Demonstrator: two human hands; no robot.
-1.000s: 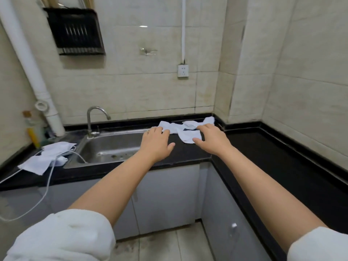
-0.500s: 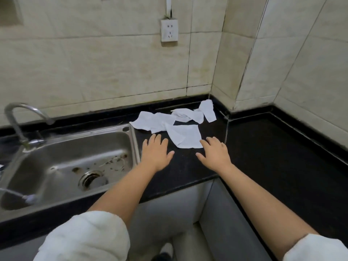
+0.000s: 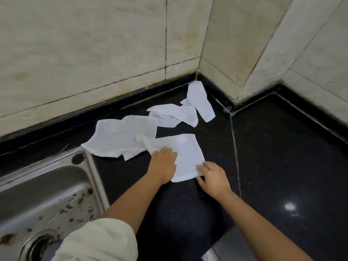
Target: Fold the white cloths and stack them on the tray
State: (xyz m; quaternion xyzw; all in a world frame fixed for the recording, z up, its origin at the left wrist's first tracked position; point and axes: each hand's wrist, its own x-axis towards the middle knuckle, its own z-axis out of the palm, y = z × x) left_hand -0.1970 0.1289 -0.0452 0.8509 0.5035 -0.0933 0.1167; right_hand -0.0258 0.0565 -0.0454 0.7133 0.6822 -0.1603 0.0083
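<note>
Sink [image 3: 47, 185] at left, set in black counter [image 3: 282, 166]. Four white cloths spread toward tiled corner. Left hand [image 3: 163, 166] flat, fingers spread, pressing near cloth [image 3: 188, 155]. Right hand [image 3: 212, 176] loosely open, fingertips on cloth's near right corner, gripping nothing.

No text, label, brand or number can be read anywhere here. The white cloths [image 3: 185, 157] on the dark surface [image 3: 282, 157] bear no print.
</note>
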